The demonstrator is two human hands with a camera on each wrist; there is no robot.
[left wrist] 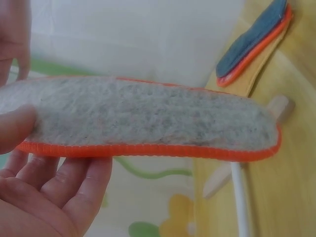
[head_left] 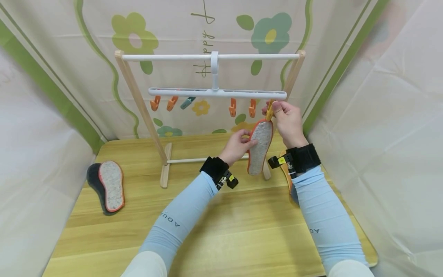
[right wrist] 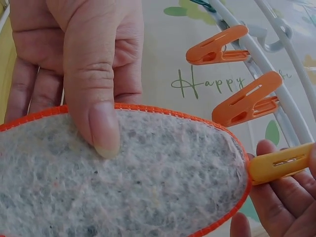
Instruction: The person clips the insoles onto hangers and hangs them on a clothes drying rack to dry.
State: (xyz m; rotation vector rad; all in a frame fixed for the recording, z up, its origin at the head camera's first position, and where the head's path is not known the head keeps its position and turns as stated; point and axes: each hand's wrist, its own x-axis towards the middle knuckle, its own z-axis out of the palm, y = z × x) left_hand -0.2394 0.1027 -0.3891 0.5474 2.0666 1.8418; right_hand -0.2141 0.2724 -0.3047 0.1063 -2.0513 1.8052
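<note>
A grey felt insole (head_left: 260,148) with an orange stitched edge hangs upright below the right end of the white hanger (head_left: 183,92). My left hand (head_left: 238,146) holds it by the side, thumb (right wrist: 101,131) on the felt face and fingers behind. At the insole's top end is a yellow clip (right wrist: 281,163), which my right hand (head_left: 288,119) pinches. In the right wrist view the clip's tip meets the insole's edge; whether it bites on it I cannot tell. Several other clips, orange (head_left: 232,107) and one teal (head_left: 188,102), hang along the hanger bar.
The hanger hooks over the white rail of a wooden rack (head_left: 138,104). Two insoles, one dark (head_left: 95,181) and one grey (head_left: 111,186), overlap at the table's left. More insoles (left wrist: 254,42) lie at the right, partly behind my right forearm. Fabric walls (head_left: 387,134) enclose the wooden table (head_left: 221,238).
</note>
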